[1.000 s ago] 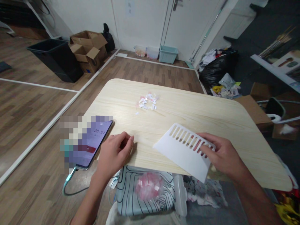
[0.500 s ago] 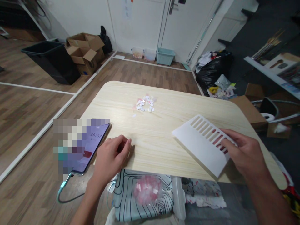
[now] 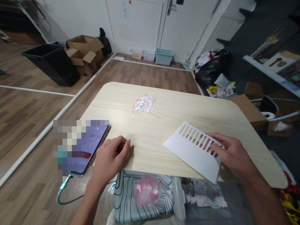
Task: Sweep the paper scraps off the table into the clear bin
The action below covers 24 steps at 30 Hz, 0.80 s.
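Table (image 3: 164, 125): pale wood grain, rounded corners, filling the middle of the view.
Bin (image 3: 52, 61): black, on the floor well beyond the table's far left corner.
Boxes (image 3: 84, 54): brown cardboard, flaps open, just beside the bin.
Bag (image 3: 212, 70): black, on the floor off the far right corner, papers spilling beside it.
Cloth (image 3: 140, 197): pale with black line pattern, below the near edge, a clear pouch of pink and white bits lying on it.
Phone (image 3: 90, 147): at the near left corner, screen lit purple, partly blurred out, cable hanging from its near end.
Card (image 3: 191, 150): white, flat sheet with a row of slots along its far side; near the near right edge, tilted, near corner overhanging the edge.
Right hand (image 3: 231, 154): fingers (image 3: 214, 142) spread only a little, lying over the slotted end of the card and pinching it; thumb hidden under the sheet, so exact grip cannot be told.
Left hand (image 3: 111, 159): resting at the near edge, between phone and card, fingers curled in loosely toward the palm, fingertips touching the table; nothing seen in it.
Scraps (image 3: 143, 104): small heap of white and pink paper bits, around the far middle of the table, well apart from both hands; one stray bit just nearer than the heap.
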### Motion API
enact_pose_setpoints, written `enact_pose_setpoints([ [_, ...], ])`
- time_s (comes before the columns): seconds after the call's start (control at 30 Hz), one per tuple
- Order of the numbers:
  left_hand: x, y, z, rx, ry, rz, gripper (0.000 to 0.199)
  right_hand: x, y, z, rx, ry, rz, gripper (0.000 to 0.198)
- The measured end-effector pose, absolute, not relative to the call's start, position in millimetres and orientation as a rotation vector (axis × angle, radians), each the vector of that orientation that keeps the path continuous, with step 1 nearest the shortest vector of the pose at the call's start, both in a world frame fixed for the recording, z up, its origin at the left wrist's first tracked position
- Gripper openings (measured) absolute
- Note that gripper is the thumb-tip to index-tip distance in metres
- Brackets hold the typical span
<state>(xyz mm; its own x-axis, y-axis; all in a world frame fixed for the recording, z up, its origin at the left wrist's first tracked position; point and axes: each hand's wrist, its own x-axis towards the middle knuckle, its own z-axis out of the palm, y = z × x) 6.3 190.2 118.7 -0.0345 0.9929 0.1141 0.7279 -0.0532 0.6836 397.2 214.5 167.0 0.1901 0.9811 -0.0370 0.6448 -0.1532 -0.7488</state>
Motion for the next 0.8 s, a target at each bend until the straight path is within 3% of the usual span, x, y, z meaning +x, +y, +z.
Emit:
enact_pose_setpoints([
  [0.4,5.7,190.1,118.2,1.841,1.808,0.827,0.040,373.1,203.8,171.6,-1.858,-1.476,0.655,0.031],
  [0.53,5.8,189.7,117.3,1.852,1.802,0.828,0.041,370.1,202.3,171.7,-1.828,-1.575,0.774,0.027],
  [0.8,2.7,189.0,122.8,1.958,1.650,0.783,0.037,371.1,202.2,171.2,-1.865,-1.333,0.702,0.031],
])
